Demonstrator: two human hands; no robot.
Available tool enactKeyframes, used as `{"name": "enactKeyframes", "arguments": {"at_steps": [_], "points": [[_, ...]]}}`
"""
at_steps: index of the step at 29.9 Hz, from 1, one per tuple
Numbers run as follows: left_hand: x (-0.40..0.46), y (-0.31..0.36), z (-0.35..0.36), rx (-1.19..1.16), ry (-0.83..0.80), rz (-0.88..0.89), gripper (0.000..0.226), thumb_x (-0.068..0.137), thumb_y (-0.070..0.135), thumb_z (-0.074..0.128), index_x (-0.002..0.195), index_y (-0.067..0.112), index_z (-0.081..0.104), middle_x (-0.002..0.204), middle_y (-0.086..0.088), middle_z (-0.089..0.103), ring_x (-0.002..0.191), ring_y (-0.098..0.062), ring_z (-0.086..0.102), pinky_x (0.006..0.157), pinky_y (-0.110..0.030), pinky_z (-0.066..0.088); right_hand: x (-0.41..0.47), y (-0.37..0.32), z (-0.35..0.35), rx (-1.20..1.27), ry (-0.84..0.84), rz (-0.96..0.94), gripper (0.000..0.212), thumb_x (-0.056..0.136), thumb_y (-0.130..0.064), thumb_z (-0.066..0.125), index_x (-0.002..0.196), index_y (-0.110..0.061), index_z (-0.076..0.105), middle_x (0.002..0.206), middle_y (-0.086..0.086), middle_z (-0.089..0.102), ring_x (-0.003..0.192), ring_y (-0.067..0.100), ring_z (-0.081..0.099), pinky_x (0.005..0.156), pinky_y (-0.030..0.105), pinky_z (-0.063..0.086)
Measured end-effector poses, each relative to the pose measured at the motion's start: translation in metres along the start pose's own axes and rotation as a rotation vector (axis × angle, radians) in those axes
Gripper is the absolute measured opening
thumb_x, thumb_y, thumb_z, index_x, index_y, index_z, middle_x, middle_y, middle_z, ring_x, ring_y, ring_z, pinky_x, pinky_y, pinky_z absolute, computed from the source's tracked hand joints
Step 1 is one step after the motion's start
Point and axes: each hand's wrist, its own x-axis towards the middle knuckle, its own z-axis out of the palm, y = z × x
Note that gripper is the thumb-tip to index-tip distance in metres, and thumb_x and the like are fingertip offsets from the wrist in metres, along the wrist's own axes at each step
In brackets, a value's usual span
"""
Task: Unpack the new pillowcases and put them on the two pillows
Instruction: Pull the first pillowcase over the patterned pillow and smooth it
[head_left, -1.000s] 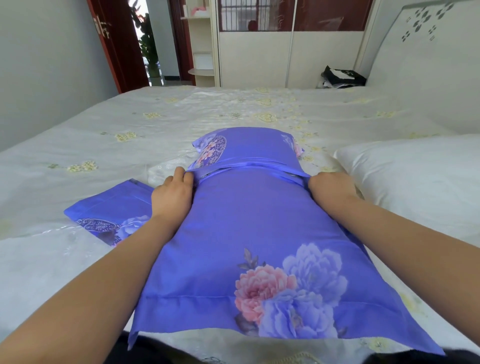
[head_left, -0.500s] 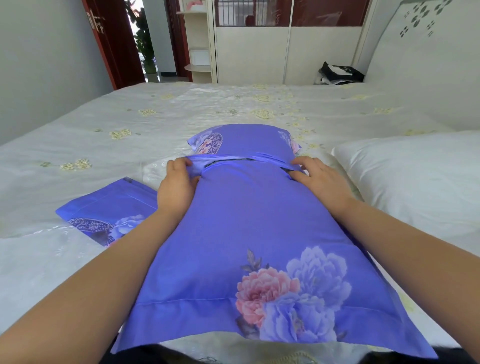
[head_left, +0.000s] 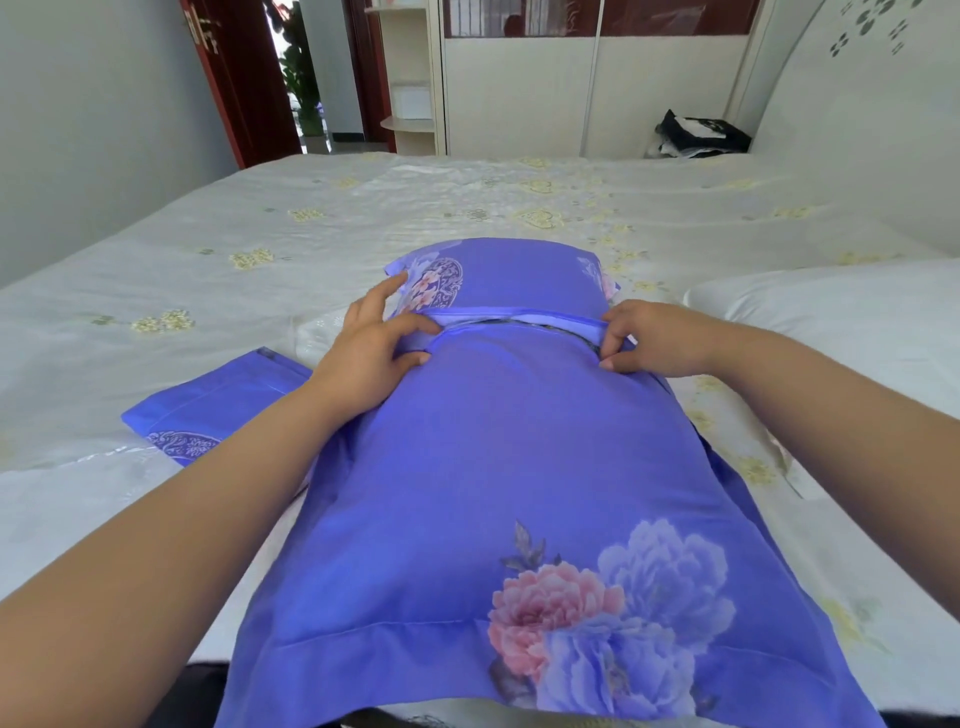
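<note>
Purple satin with pink and lilac peonies covers the pillow (head_left: 509, 467) lying lengthwise on the bed (head_left: 311, 218), running from the near edge toward the far side. Across its far part runs the pillowcase opening (head_left: 519, 325), a hemmed slit with a dark gap showing beneath the upper flap. At the slit's left end the left hand (head_left: 369, 358) pinches the hem between thumb and forefinger, the remaining fingers spread loosely upward. At the right end the right hand (head_left: 649, 338) grips the hem with curled fingers. A second purple pillowcase (head_left: 208, 410) lies folded flat on the bed, left of the left forearm. A bare white pillow (head_left: 831, 322) rests at the right. Far right, a dark bag (head_left: 696, 135) sits beyond the bed.
</note>
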Motion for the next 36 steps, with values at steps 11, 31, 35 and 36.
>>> {"name": "enactKeyframes", "arguments": {"at_steps": [11,31,35,36], "points": [[0.032,0.028,-0.017,0.196,-0.319,-0.104,0.015,0.085,0.015,0.057,0.093,0.024,0.065,0.095,0.005,0.061,0.092,-0.02,0.057,0.08,-0.029,0.045,0.013,-0.012,0.044,-0.283,0.496,0.131,0.023,0.095,-0.03,0.048,0.106,-0.011,0.057,0.109,0.008,0.052,0.1,0.031,0.055,0.069,0.036,0.044],[0.019,0.062,0.003,0.137,0.206,-0.36,0.002,0.085,0.018,0.048,0.085,0.017,0.048,0.074,-0.008,0.056,0.071,-0.032,0.05,0.058,-0.032,0.031,0.02,-0.028,0.049,0.002,0.568,0.231,0.032,0.097,-0.034,0.042,0.123,-0.017,0.048,0.126,0.006,0.05,0.087,0.029,0.06,0.06,0.031,0.04],[0.024,0.073,-0.004,0.13,0.318,-0.271,0.013,0.08,0.012,0.049,0.07,0.018,0.043,0.065,-0.007,0.05,0.065,-0.033,0.045,0.055,-0.032,0.03,0.012,-0.025,0.033,-0.044,0.726,0.205,0.028,0.097,-0.029,0.041,0.115,-0.016,0.057,0.116,0.005,0.055,0.086,0.033,0.06,0.061,0.032,0.038],[0.021,0.073,-0.006,0.14,0.339,-0.24,0.013,0.079,0.012,0.05,0.069,0.017,0.044,0.064,-0.006,0.049,0.063,-0.032,0.044,0.055,-0.032,0.03,0.005,-0.022,0.033,-0.071,0.77,0.187,0.027,0.095,-0.029,0.044,0.113,-0.016,0.059,0.113,0.004,0.058,0.084,0.033,0.06,0.061,0.032,0.04]]}}
